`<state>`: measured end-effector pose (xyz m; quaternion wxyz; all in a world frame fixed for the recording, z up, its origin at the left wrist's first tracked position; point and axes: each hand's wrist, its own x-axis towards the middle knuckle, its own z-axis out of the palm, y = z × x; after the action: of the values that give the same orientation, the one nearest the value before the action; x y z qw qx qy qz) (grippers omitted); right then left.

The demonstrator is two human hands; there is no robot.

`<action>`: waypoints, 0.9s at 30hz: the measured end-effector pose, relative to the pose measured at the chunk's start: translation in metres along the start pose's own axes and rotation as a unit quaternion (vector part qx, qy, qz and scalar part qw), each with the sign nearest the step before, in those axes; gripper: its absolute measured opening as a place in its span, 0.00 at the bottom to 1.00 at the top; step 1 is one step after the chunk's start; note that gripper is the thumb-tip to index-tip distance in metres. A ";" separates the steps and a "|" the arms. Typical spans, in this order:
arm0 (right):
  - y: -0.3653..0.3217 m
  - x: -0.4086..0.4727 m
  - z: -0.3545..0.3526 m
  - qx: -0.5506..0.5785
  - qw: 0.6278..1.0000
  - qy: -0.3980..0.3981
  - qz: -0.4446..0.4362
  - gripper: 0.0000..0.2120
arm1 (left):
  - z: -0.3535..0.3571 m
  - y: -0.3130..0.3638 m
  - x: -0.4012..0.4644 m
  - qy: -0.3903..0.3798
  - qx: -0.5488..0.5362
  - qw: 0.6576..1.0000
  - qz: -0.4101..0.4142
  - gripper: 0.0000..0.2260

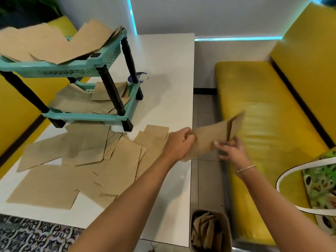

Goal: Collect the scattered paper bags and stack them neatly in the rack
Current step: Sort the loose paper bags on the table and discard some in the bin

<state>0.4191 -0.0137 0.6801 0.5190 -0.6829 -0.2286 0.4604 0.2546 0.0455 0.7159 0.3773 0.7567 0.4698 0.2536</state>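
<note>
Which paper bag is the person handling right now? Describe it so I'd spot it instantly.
Start at the white table and go to its right edge. There both hands, left hand and right hand, hold one flat brown paper bag in the air; the other bags lie flat.

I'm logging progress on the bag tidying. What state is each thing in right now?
Held paper bag: off the table edge, gripped by both hands.
Left hand: gripping the bag.
Right hand: pinching the bag.
Table bags: scattered, overlapping.
Rack: upright; bags on both shelves, untidy.
Bin: holds crumpled bags.
</note>
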 end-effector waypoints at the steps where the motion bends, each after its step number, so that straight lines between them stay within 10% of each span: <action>1: -0.008 0.000 -0.001 0.054 0.998 -0.011 -0.011 0.26 | 0.000 -0.001 -0.004 -0.024 -0.027 0.999 -0.018 0.08; 6: -0.018 -0.001 -0.020 0.159 0.983 -0.086 -0.040 0.35 | -0.005 -0.025 -0.017 -0.077 -0.014 0.993 -0.087 0.09; 10: -0.014 -0.004 -0.028 0.003 0.995 -0.094 -0.016 0.10 | -0.003 -0.038 -0.023 -0.082 0.028 0.991 -0.099 0.08; 17: 0.061 0.020 -0.074 -0.272 0.956 0.092 0.052 0.04 | -0.018 -0.067 -0.020 0.195 0.264 0.918 -0.220 0.20; 21: 0.100 0.013 -0.079 -0.369 0.923 0.041 0.103 0.05 | -0.033 -0.079 -0.036 0.143 0.264 0.859 -0.414 0.30; 27: 0.123 -0.004 -0.061 -0.426 0.895 -0.026 0.131 0.06 | -0.038 -0.088 -0.051 0.066 0.356 0.856 -0.369 0.22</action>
<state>0.4495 -0.0911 0.5711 0.1069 -0.8504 -0.3247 0.3999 0.1588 0.0359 0.6654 0.1165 0.5918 0.7966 -0.0399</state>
